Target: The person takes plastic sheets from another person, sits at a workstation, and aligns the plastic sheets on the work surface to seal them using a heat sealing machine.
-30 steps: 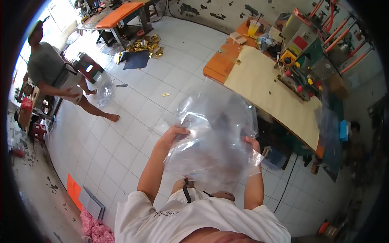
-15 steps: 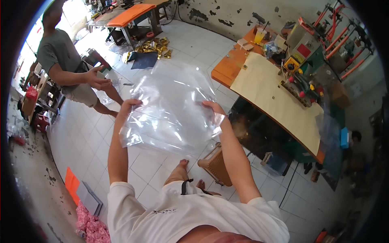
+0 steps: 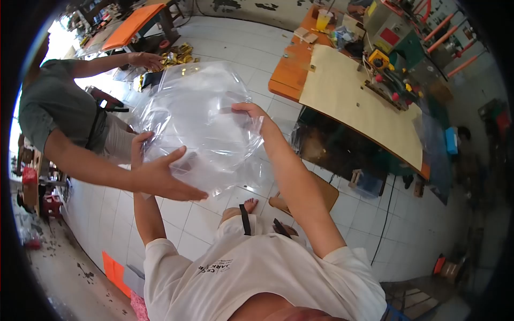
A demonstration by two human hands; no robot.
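The pale tiled floor (image 3: pixel 230 45) took up most of the room, and off to the right stood an orange-topped worktable (image 3: pixel 286 80). A co-worker (image 3: pixel 64 101) in a dark shirt leaned in from the left with both arms stretched out. A beige sheet (image 3: pixel 353 96) covered much of the table. Smaller than these, the clear plastic (image 3: pixel 198 107) hung in mid-air in front of the wearer's body, well apart from the table, wide and creased, with light glinting along its folds. A brown stool (image 3: pixel 321 192) stood on the tiles beyond the wearer's right forearm. The right hand (image 3: pixel 254 113) pinched the plastic's right side, thumb on top; the left hand (image 3: pixel 138 150) was at its left edge, fingertips on the film, but the co-worker's nearer hand (image 3: pixel 166 179) and wrist hid too much to tell how firm that hold was. That nearer hand lay spread over the lower left part, perhaps touching it; the farther hand (image 3: pixel 144 60) was open past the far edge. The work looked part-way along: the plastic was up and opened out, but neither set down nor let go, and no firm grasp by the co-worker showed.
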